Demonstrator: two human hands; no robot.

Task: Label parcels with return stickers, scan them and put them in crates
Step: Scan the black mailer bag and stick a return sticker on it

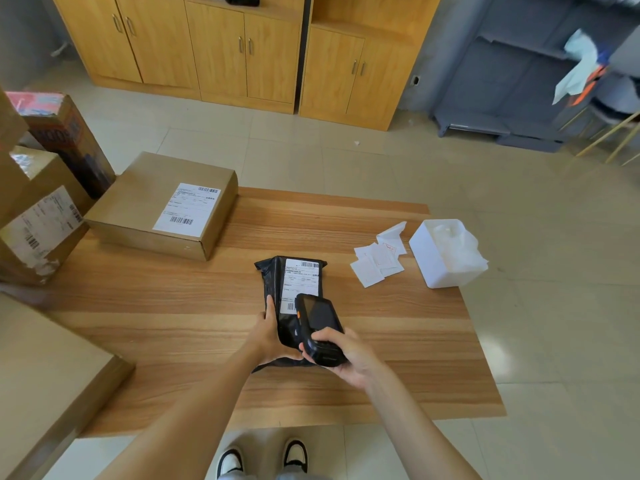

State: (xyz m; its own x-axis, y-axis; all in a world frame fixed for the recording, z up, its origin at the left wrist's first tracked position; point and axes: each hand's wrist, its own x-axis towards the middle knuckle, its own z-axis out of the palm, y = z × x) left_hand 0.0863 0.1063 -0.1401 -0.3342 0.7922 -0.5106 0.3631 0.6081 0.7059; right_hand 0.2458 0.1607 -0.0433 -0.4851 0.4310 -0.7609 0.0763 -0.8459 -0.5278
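- Two hands work at lower centre of the frame: the right hand has its fingers curled round the lower end of a black scanner, thumb on its side, while the left hand grips the near left edge of a black parcel, thumb on top.
- Scanner and parcel overlap; the scanner's head sits over the lower end of the white label, right where a barcode shows (a second barcode lies at the label's far end).
- Running away from the person toward upper centre, the parcel's long axis lies roughly in line with the scanner, so the scan window probably points along the label.
- Further out on the table, return stickers lie scattered to the right beside a white box.
- Upper left holds a brown carton with its own label.
- No crate can be identified with certainty.
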